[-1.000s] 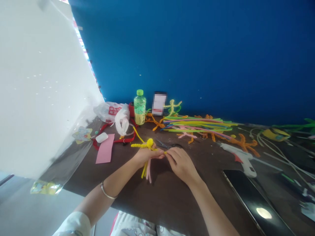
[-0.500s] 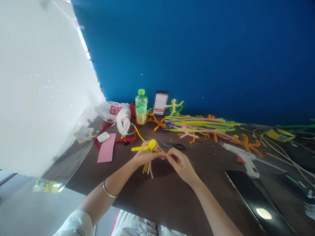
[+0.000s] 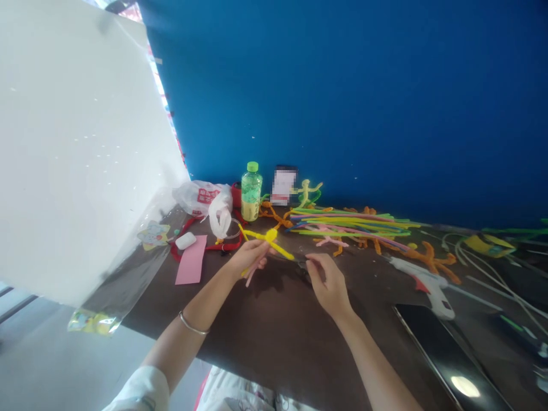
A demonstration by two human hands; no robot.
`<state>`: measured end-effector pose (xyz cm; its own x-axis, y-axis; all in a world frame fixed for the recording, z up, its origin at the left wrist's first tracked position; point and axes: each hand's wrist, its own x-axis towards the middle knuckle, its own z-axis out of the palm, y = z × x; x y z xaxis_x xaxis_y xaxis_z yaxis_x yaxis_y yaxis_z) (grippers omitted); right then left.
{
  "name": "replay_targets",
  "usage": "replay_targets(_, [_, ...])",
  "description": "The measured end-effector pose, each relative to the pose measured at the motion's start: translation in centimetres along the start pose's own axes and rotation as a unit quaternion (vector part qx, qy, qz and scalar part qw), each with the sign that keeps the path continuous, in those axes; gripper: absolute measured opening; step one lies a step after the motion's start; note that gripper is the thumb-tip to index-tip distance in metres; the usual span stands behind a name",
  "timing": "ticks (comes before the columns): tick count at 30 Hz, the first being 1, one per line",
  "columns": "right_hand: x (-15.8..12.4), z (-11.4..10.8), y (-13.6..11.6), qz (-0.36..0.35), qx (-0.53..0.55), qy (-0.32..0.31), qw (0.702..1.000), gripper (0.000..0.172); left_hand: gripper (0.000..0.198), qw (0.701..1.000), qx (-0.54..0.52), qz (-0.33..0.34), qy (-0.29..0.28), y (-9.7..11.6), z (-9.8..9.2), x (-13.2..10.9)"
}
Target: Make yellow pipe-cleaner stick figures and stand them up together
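My left hand (image 3: 249, 256) is closed on a yellow pipe-cleaner figure (image 3: 269, 236) with a round head and spread arms, lifted a little above the dark table (image 3: 278, 331). Pink and yellow stems hang below its fingers. My right hand (image 3: 329, 283) sits just to the right, apart from the figure. Its thumb and forefinger are pinched at the handle end of dark scissors (image 3: 293, 260) lying on the table, and the handles are hidden under the hand.
A bundle of coloured pipe cleaners (image 3: 346, 224) and orange figures (image 3: 430, 258) lie behind the hands. A green-capped bottle (image 3: 250, 191), plastic bag (image 3: 205, 200) and pink card (image 3: 191, 267) are at left. A white glue gun (image 3: 423, 279) and a phone (image 3: 454, 354) lie at right.
My right hand has let go of the yellow figure's arm and moved right onto the scissors. My left hand has lifted the figure slightly and turned it.
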<state>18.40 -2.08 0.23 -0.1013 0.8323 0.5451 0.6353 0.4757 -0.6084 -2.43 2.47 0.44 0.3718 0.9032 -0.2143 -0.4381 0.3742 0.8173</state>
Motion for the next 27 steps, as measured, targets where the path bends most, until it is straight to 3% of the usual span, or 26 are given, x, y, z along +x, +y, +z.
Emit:
replay_targets(3, [0.4, 1.3, 0.5, 0.026, -0.014, -0.001, 1.0, 0.011, 0.015, 0.988, -0.079, 0.123, 0.059, 1.2, -1.4, 0.8])
replay_targets(6, [1.3, 3.7, 0.2, 0.002, -0.02, -0.082, 0.996, 0.011, 0.014, 0.963, -0.136, 0.205, 0.109, 2.4, -2.7, 1.2])
replay_targets(10, [3.9, 8.1, -1.3, -0.029, -0.105, -0.185, 0.977, 0.013, 0.024, 0.967, -0.111, 0.201, 0.109, 2.5, -3.5, 1.4])
replay_targets(13, [6.0, 11.1, -2.5, 0.006, -0.163, -0.192, 0.968, 0.015, 0.029, 0.975, -0.077, 0.182, 0.102, 2.1, -3.3, 1.4])
replay_targets(16, [7.4, 12.8, -3.0, 0.022, -0.18, -0.192, 0.965, 0.015, 0.034, 0.978, -0.062, 0.177, 0.09, 1.9, -2.9, 1.3])
replay_targets(20, [7.1, 11.5, -2.2, 0.041, -0.186, -0.194, 0.962, 0.018, 0.037, 0.98, -0.035, 0.177, 0.085, 1.8, -2.2, 1.1])
replay_targets(24, [4.7, 6.4, -0.4, 0.057, -0.165, -0.171, 0.97, 0.032, 0.037, 0.982, 0.029, 0.169, 0.081, 0.8, -1.5, 1.1])
replay_targets(27, [2.4, 2.7, 1.0, 0.052, -0.102, -0.119, 0.986, 0.023, 0.035, 0.987, 0.029, 0.143, 0.066, -0.3, -0.3, 1.3])
